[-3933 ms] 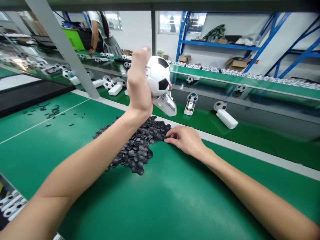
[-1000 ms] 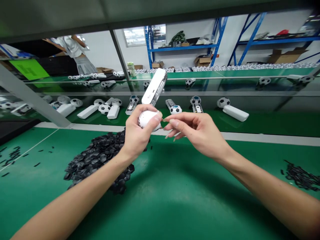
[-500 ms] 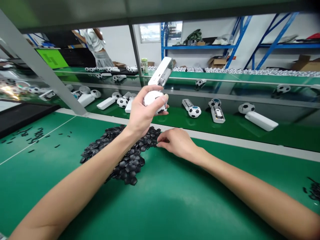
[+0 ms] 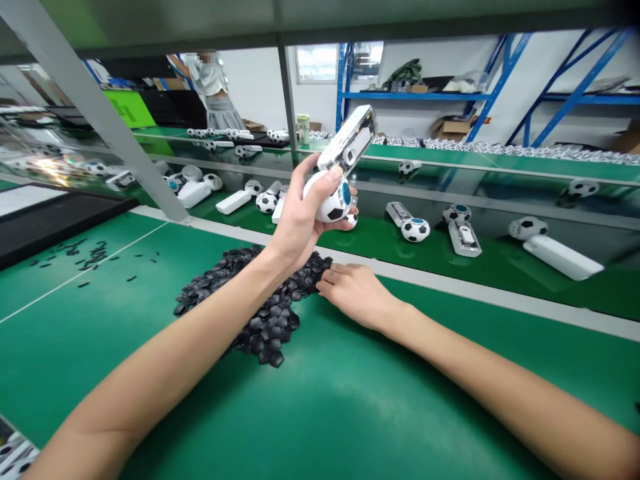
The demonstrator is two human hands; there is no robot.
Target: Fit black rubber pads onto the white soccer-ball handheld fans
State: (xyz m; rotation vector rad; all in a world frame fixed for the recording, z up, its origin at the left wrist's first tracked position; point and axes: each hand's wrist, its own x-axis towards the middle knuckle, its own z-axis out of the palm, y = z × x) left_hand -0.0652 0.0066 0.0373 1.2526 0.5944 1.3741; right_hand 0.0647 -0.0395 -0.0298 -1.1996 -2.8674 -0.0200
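My left hand [image 4: 300, 223] is raised above the green table [image 4: 350, 400] and grips a toy with a football-shaped head [image 4: 333, 200] and a white handle that points up and to the right. A blue disc shows on the ball's side. My right hand [image 4: 357, 293] lies low on the table at the right edge of a heap of small black pieces [image 4: 255, 300]. Its fingertips are curled down into the pieces, and I cannot make out whether they hold one.
Behind a white strip runs a green conveyor [image 4: 500, 267] carrying more football toys [image 4: 415, 230] and white handles [image 4: 563, 257]. A slanted grey post [image 4: 100, 113] stands at left. Loose black bits [image 4: 90, 253] lie far left. A person [image 4: 213, 87] stands at the back.
My right hand dropped from the ball, where it pinched something small, to the black heap. My left hand turned the toy, so its blue disc now shows.
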